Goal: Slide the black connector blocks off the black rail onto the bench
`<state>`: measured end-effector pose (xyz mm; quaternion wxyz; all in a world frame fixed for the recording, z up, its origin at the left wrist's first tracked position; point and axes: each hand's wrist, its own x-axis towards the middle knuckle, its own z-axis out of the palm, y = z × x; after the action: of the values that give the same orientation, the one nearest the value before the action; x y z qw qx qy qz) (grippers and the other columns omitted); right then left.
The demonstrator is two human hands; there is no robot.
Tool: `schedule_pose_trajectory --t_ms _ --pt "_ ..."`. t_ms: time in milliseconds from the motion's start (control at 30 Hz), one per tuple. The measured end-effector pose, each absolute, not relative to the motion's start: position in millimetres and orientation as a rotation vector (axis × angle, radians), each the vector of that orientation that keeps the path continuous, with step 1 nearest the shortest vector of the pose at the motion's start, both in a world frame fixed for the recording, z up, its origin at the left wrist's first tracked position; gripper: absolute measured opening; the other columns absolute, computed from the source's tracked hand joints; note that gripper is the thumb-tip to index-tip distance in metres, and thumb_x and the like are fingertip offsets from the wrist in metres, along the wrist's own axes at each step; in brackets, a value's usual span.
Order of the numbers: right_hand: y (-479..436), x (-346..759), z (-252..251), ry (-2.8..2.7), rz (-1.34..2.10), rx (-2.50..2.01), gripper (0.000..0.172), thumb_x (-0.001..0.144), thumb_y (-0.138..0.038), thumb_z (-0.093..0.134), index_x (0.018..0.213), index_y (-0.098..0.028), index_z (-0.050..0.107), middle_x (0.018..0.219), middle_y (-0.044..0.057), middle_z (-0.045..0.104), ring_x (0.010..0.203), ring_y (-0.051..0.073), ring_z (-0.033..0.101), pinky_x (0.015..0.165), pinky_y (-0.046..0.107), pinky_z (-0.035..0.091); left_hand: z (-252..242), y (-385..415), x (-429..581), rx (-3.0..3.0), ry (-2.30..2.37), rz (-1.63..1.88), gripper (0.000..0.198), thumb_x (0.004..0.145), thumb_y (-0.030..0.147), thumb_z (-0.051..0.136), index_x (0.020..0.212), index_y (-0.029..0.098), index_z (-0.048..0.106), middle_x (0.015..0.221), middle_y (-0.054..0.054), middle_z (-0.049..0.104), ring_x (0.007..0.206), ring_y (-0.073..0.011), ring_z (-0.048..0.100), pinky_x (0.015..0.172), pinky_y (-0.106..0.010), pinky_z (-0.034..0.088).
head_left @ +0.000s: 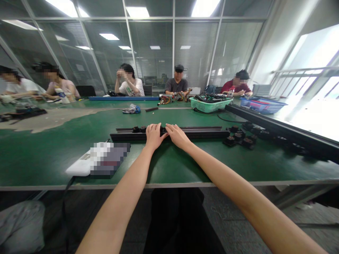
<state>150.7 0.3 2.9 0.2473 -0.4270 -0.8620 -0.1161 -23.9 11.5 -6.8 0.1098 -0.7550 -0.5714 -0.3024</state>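
Note:
A long black rail (pixel 127 137) lies crosswise on the green table in front of me. My left hand (pixel 153 137) is over its middle, fingers bent across the top and thumb pointing right. Close beside it, my right hand (pixel 178 137) grips the same rail, its thumb near the left one. Just behind runs a thinner black bar (pixel 203 128). Small black blocks (pixel 136 129) sit along it left of my hands. Whether a small part is between my fingers is hidden.
More black blocks (pixel 239 135) lie right of the rail, by a long black beam (pixel 280 125). Left are a white device (pixel 79 166) and a dark, blurred-out item (pixel 116 158). Farther back stand a green basket (pixel 209 105) and a blue basket (pixel 265 106). Several people sit opposite.

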Motion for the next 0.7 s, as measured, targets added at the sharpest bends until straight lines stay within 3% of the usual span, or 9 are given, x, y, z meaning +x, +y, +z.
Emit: schedule_pose_trajectory --t_ms 433,700 --pt "-2 157 9 -2.299 -0.339 -1.239 0.044 0.102 0.001 0.044 0.132 -0.013 0.072 0.155 0.019 0.063 0.131 0.026 0.066 0.125 0.046 0.045 -8 13 -24 -2.21 -1.683 -0.898 0.065 0.103 0.055 0.063 0.154 0.015 0.058 0.151 -0.02 0.065 0.147 -0.0388 0.049 0.129 -0.053 0.033" --pt "-5 157 13 -2.33 -0.421 -1.343 0.04 0.106 -0.004 0.042 0.129 -0.015 0.073 0.149 0.018 0.067 0.125 0.028 0.067 0.114 0.042 0.052 -8 12 -25 -2.215 -1.686 -0.897 0.064 0.105 0.055 0.06 0.154 0.015 0.058 0.149 -0.02 0.066 0.146 -0.0389 0.049 0.127 -0.054 0.035"
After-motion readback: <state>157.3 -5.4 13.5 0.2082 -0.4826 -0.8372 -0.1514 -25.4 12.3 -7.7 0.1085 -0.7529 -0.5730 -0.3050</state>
